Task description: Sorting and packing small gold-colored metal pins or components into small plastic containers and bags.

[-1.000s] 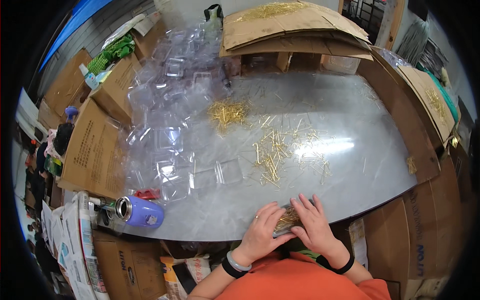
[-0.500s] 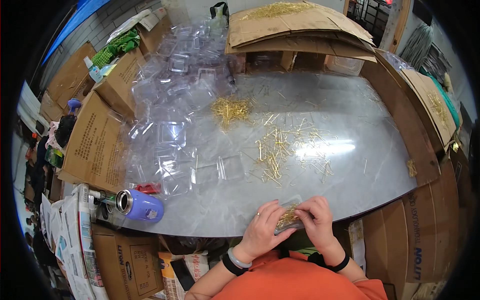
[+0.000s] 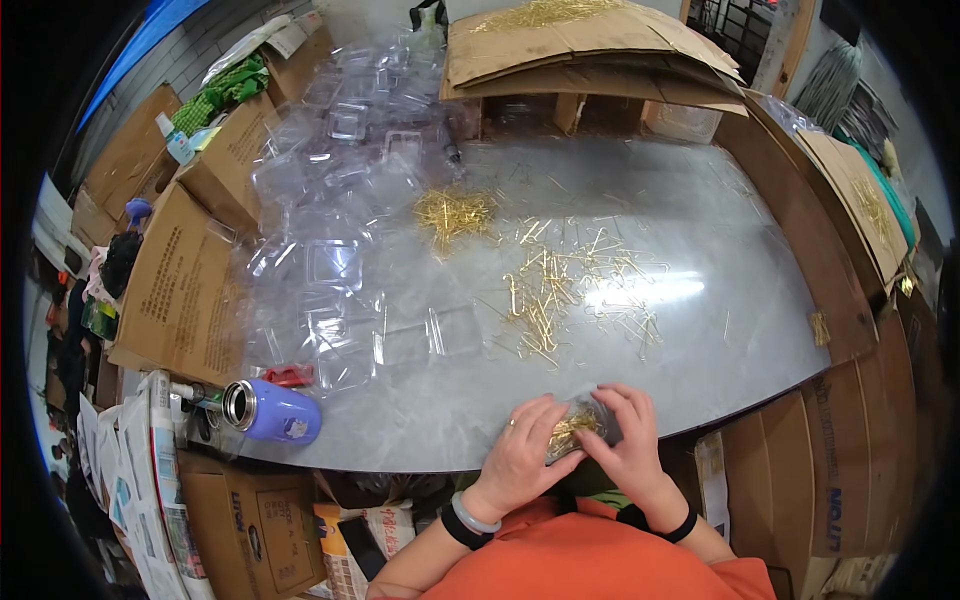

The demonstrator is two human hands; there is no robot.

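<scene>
At the lower middle of the frame, right at the near edge of the counter, a small clear plastic case filled with thin gold pins is pinched between both hands. The left hand curls around its left side and the right hand covers its right side; the fingers of both are closed on the case, so most of it is hidden and I cannot tell whether its lid is fully shut.

The case sits so close to the counter's edge that a slip could likely send it, and the pins inside, off the edge toward the person's lap. If the lid is pressed unevenly, pins might catch in the seam or spring out.

Just above the hands lies a loose scatter of gold pins, with a denser heap further up; a sweeping forearm could push them around. Empty clear cases are spread across the left of the counter, and a purple bottle lies on its side at lower left, where it might roll.
</scene>
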